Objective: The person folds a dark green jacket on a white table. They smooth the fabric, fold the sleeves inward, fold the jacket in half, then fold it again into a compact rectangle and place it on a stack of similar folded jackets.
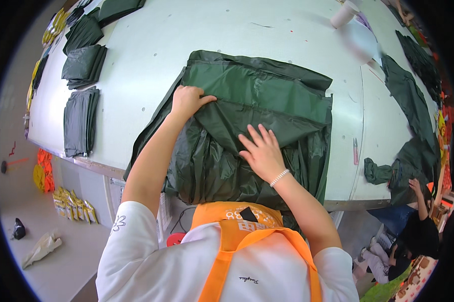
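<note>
A large piece of thin, shiny dark green fabric (237, 173) lies in front of me, partly folded and hanging over the table's near edge. A smoother, brighter green panel shows across its far part. My left hand (188, 100) has its fingers curled on the fabric's left side, with the thumb along a fold line. Lower and to the right, my right hand (262, 153) rests on the folded-over flap with fingers spread, holding nothing. A light coiled band circles my right wrist.
Folded dark green bundles (81, 122) line the white table's (131, 60) left side. A white cup (344, 14) stands at the far right. Nearer are a small red-handled tool (355, 151) and loose green fabric (413, 161), where another person's hand (415, 186) reaches in.
</note>
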Demonstrator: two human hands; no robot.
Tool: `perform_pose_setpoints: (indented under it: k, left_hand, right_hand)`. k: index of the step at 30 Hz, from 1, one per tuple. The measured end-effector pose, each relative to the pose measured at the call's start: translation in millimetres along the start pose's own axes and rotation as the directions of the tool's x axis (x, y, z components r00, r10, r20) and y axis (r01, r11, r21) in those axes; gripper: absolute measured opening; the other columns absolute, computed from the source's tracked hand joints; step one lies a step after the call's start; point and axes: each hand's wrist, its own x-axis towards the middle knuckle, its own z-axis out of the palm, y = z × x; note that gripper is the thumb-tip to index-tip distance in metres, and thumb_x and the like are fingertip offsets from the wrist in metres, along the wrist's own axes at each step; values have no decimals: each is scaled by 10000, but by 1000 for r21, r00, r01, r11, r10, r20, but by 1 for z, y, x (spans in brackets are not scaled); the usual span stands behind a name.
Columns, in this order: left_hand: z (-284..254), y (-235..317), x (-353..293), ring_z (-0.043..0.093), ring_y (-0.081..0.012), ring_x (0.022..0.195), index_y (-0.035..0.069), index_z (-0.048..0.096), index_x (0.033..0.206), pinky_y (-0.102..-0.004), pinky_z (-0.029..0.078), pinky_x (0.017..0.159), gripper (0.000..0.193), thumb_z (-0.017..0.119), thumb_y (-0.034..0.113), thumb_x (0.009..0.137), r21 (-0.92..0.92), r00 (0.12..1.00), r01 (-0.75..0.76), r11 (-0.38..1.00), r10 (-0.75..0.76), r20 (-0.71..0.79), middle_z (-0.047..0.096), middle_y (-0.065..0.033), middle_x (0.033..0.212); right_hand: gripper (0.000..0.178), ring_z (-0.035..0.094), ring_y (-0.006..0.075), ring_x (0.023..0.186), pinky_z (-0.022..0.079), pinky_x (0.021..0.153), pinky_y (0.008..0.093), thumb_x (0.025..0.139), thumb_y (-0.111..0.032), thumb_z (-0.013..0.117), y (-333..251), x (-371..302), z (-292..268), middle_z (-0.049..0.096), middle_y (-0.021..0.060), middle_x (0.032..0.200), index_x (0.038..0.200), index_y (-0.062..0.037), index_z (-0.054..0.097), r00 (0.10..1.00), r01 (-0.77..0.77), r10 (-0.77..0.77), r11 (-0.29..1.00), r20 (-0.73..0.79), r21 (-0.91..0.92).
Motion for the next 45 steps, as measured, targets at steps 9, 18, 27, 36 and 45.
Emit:
perform_pose_setpoints:
  k: [9, 18, 27, 36, 45]
  left_hand:
    - [-12, 57, -56, 466, -325, 1127, 27, 490, 1239, -420, 353, 956, 603, 753, 224, 734, -244, 847, 167, 955, -266, -460, 505, -167, 1198]
    - [20, 19, -44, 575, -135, 978, -67, 513, 1228, -250, 424, 883, 375, 612, 54, 887, -928, 682, 364, -75, -657, 320, 614, -81, 1089]
    - [-23, 117, -1, 614, -175, 717, 93, 594, 1219, -308, 495, 630, 532, 634, -47, 707, -665, 989, 36, 746, -121, -82, 619, -65, 913]
    - [48, 132, -8, 626, -304, 754, 94, 621, 1177, -389, 508, 658, 372, 594, 303, 871, -607, 918, 172, 776, 97, 385, 604, -122, 818]
    - [51, 119, 13, 556, -163, 806, 33, 526, 1305, -286, 447, 770, 554, 385, 462, 984, -713, 713, 504, 488, 231, 662, 598, -75, 858]
  right_hand:
    - [342, 593, 234, 920, 491, 819, 355, 852, -153, 663, 53, -47, -14, 575, 125, 1044, 1135, -24, 519, 772, -519, 623, 731, -125, 443]
    - [376, 559, 102, 795, 473, 699, 248, 880, -72, 630, 97, -5, -12, 603, 47, 1049, 1216, 1, 479, 334, -132, 943, 50, -3, 990]
    - [402, 569, 288, 782, 485, 687, 370, 670, 62, 584, 55, 67, -20, 540, 116, 829, 1041, -71, 665, 950, -236, 280, 932, -134, 275]
    - [465, 519, 327, 1114, 409, 963, 437, 722, -200, 722, 61, 0, -23, 570, 139, 1145, 1133, -33, 587, 985, -130, 81, 932, 154, 338]
    - [310, 605, 333, 852, 484, 759, 421, 745, -309, 706, 86, 10, -5, 633, 159, 947, 941, -75, 650, 961, -198, 123, 931, 249, 305]
